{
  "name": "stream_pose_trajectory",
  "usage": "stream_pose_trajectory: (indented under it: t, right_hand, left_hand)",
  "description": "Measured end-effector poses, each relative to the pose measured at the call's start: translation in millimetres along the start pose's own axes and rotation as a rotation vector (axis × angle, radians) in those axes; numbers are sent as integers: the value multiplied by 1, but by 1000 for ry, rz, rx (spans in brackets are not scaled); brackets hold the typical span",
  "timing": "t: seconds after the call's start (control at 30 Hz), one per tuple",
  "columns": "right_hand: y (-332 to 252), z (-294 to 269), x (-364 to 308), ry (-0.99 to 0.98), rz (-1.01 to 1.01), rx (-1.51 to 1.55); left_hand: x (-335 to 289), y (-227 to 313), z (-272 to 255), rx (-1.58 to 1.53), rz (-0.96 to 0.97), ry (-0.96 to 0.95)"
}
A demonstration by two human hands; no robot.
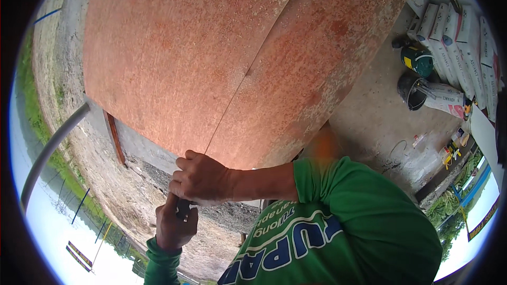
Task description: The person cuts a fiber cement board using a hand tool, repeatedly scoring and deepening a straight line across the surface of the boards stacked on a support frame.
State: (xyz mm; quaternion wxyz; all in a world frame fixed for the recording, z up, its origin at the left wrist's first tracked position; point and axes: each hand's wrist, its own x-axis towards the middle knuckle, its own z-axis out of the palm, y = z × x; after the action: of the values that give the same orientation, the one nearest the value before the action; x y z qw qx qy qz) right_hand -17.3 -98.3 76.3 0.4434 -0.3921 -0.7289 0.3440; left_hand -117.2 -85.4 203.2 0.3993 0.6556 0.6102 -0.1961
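A large reddish-brown plywood sheet (pixel 163 58) spreads out before me, with a thin dark line running down it to its near edge. Pale dust and flecks lie along that line and over the surface. At the near edge, where the line ends, my right hand (pixel 203 179) is closed in a fist; what its fingers hold is hidden. Just below it, my left hand (pixel 175 224) is closed around a small dark object (pixel 183 208), mostly covered by the fingers. The two hands are close together, the right above the left.
Stacked white bags (pixel 457 42) stand at the far right on the concrete floor (pixel 364 126). Near them are a black bucket (pixel 411 90) and a dark green container (pixel 417 61). A grey pipe (pixel 53 150) curves at the left, beside a brown post (pixel 114 139).
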Motion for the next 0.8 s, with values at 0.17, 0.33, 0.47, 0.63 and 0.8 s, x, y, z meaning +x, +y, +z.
stream_pose_trajectory:
  t: [0.17,0.33,0.47,0.63,0.8]
  right_hand:
    - [121,-16,-14,13,45,-31]
    - [157,-16,-22,-52,99,-63]
    - [54,2,-13,-111,-1,-36]
    - [17,3,-3,12,-75,45]
    - [189,-22,-24,-59,82,-147]
  left_hand:
    - [112,-5,48,-42,126,17]
    - [167,-10,82,-61,225,163]
    - [45,-15,32,-82,41,17]
    - [12,-10,19,-76,-23,51]
    - [181,1,92,12,137,144]
